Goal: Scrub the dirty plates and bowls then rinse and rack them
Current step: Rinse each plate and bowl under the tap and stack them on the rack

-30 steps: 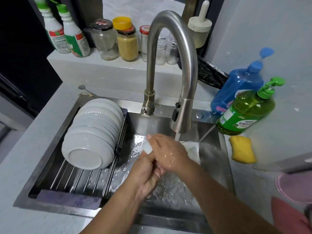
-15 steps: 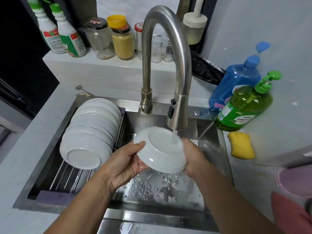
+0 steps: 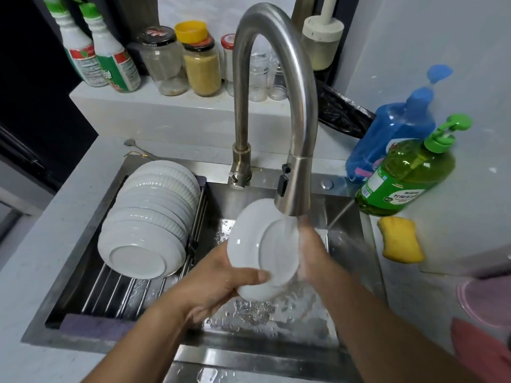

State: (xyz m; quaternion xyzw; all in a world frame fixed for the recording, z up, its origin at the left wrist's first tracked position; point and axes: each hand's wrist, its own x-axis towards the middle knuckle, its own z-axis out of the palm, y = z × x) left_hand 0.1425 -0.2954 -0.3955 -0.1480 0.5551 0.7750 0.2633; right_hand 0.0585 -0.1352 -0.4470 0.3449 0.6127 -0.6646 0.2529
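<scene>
A white bowl (image 3: 257, 252) is held on edge under the running faucet (image 3: 293, 189), its underside turned toward me. My left hand (image 3: 221, 283) grips its lower left rim, thumb across the front. My right hand (image 3: 312, 252) is against the bowl's right side, in the water stream; its fingers are blurred. Several white ribbed bowls (image 3: 149, 217) lie nested on their sides on the metal rack (image 3: 110, 294) over the left part of the sink.
A yellow sponge (image 3: 401, 240) lies on the counter right of the steel sink (image 3: 356, 244). Green (image 3: 406, 175) and blue (image 3: 392, 128) pump bottles stand behind it. Jars and spray bottles line the back ledge. Pink items sit at the far right edge.
The bowl came up from low in the sink into the stream, then tipped from nearly flat to standing on edge. My left thumb has moved across its lower front.
</scene>
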